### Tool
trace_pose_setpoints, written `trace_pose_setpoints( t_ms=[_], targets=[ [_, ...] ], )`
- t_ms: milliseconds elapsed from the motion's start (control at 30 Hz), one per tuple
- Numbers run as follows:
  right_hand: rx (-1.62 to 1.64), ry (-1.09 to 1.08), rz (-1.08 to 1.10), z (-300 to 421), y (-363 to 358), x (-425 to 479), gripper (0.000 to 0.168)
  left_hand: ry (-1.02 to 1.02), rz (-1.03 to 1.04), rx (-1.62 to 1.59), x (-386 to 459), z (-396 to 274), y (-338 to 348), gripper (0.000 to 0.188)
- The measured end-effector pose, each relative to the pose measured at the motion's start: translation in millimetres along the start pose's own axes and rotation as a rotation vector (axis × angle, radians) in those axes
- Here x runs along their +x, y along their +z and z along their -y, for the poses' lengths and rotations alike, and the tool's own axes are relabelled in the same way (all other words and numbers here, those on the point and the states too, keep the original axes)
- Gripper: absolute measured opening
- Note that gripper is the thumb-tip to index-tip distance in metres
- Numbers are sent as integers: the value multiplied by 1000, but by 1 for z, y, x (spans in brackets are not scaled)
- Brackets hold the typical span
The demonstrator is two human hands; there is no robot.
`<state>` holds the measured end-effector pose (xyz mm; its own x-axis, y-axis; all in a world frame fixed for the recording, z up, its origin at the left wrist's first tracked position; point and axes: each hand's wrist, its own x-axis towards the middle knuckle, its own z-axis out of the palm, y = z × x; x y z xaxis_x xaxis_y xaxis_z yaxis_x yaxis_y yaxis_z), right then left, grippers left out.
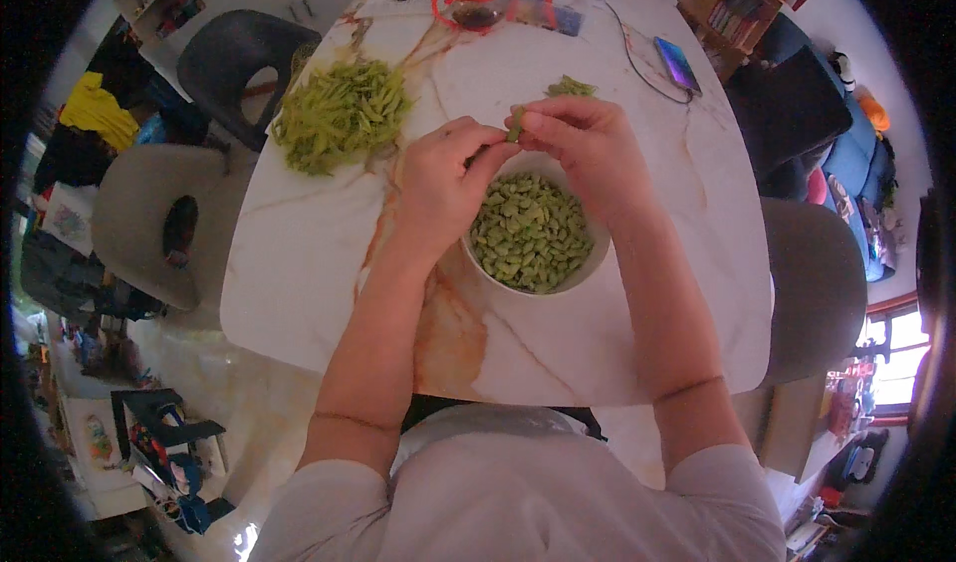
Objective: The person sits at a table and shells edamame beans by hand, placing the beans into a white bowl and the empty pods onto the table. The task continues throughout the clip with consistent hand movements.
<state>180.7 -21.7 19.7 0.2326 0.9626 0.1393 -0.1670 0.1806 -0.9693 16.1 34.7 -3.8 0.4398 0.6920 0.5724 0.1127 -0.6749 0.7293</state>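
Note:
Between the fingertips of my left hand (448, 177) and my right hand (586, 147) is a green bean pod (515, 124), pinched from both sides. It is held just above the far rim of a white bowl (601, 252). Shelled green beans (530, 233) fill much of that bowl. Left of my left hand lies a large heap of green pods (340, 114). Beyond my right hand sits a small pile of green pods or hulls (571, 85), partly hidden by the hand.
The marble-patterned table (299, 263) carries a glass teapot with a red handle (476, 9), a flat packet (545, 15) and a phone (677, 65) on a cable at the far side. Chairs (157, 218) stand along the left edge, and another chair (810, 293) is at the right.

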Motion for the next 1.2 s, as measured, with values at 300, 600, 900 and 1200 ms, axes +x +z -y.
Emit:
trace_pose_setpoints(
  t_ms=[300, 600, 900, 1200],
  targets=[
    [-88, -10, 43, 0, 0, 1, 17, 151, -1, 216, -1, 3, 2, 7],
    [-392, -59, 93, -1, -7, 1, 17, 29, 135, 25, -1, 15, -1, 11],
    [-656, -165, 258, 7, -19, -3, 16, -321, 367, -281, 3, 14, -14, 17],
    [-877, -556, 351, 8, -14, -4, 15, -158, 331, -56, 2, 10, -10, 16]
  ],
)
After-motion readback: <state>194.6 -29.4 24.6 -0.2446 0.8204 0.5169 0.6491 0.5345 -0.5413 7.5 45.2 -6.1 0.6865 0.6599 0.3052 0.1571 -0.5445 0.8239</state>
